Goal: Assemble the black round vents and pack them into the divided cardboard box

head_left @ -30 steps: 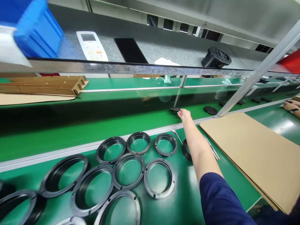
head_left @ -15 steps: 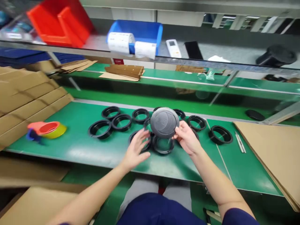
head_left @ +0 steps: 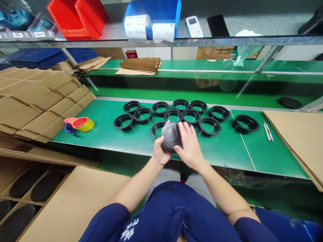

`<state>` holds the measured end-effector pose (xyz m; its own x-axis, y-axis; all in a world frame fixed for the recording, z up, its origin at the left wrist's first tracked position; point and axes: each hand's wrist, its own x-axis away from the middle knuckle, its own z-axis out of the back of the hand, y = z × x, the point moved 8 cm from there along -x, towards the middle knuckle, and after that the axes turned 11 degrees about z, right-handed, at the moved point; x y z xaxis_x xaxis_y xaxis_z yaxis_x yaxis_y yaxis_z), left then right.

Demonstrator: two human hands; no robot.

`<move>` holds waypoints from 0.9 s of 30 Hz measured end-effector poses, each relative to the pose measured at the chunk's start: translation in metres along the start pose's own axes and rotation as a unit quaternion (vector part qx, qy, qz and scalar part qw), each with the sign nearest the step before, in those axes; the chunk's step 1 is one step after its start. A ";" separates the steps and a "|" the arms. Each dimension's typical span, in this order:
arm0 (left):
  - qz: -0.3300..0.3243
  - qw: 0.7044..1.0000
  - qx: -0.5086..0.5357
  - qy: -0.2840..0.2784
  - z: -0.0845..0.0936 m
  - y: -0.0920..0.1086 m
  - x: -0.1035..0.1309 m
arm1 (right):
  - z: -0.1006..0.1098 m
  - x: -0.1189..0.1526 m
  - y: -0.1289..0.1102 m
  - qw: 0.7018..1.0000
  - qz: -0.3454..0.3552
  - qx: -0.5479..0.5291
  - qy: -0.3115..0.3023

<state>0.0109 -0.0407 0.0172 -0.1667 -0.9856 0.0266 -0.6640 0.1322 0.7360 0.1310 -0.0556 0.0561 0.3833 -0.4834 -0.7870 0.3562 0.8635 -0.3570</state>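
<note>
A round dark grey disc (head_left: 170, 137) with curved ridges is held above the front part of the green table (head_left: 106, 138). My left hand (head_left: 162, 150) grips its lower left edge, thumb on the face. My right hand (head_left: 189, 144) lies over the disc's right side, fingers close together on it and thumb at the lower edge. Behind and around the hands several black rings (head_left: 210, 126) rest on the table, some partly hidden by the disc and my right hand.
Flat cardboard (head_left: 300, 141) lies at the right, beside white pens (head_left: 267, 131). Yellow and red tape rolls (head_left: 83, 124) and stacked cartons (head_left: 37, 97) are on the left. A shelf edge (head_left: 214, 41) with a blue bin (head_left: 161, 13) crosses above. Lower left, an open box holds dark discs (head_left: 24, 183).
My left hand was open and apart from the disc; now it grips it. My right hand has moved from the disc's edge onto its face. The view has shifted, showing the box at lower left.
</note>
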 end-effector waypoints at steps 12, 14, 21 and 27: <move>0.228 0.969 0.092 -0.003 0.001 -0.030 -0.002 | 0.029 0.026 0.027 0.996 -0.050 -0.052 0.049; 0.252 0.962 0.104 -0.007 -0.004 -0.037 -0.001 | 0.028 0.031 0.031 0.999 -0.034 0.017 0.029; 0.293 0.950 0.107 0.011 -0.003 -0.056 -0.004 | 0.017 0.037 0.036 0.999 -0.017 0.047 -0.003; 0.312 0.943 0.115 0.010 0.000 -0.063 -0.006 | 0.018 0.041 0.055 0.990 -0.115 -0.083 0.021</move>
<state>0.0536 -0.0429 -0.0290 -0.5645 -0.7098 0.4215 -0.5816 0.7043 0.4070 0.1816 -0.0303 0.0126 0.2719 -0.6665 -0.6942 0.2842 0.7448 -0.6037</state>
